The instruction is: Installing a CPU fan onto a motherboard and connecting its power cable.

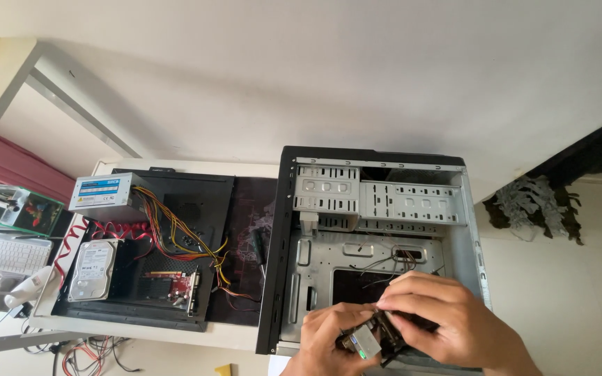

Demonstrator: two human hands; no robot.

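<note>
At the bottom of the frame, right of centre, we see both hands working over an open computer case (454,209) that lies on its side. Our left hand (329,341) has its fingers curled narrow around a small part (365,341) with a silvery metal face, gripping it from below and from the left. Our right hand (433,317) comes in from the lower right, its fingers bent close together and pinching the dark upper end of the same part, so the two hands touch around it. Thin dark wires (391,261) run from the hands up across the bare metal floor of the case. The metal drive bays (377,195) fill the upper part of the case, in the middle of the frame. A screwdriver (261,251) lies just left of the case on a dark mat. Further left, a black side panel (196,202) carries a grey power supply (106,195) at its upper left corner, with a bundle of yellow, red and black cables (182,237) trailing from it. Below that sit a hard drive (93,268) and a red circuit card (172,285). A white keyboard (5,254) shows at the left edge.
</note>
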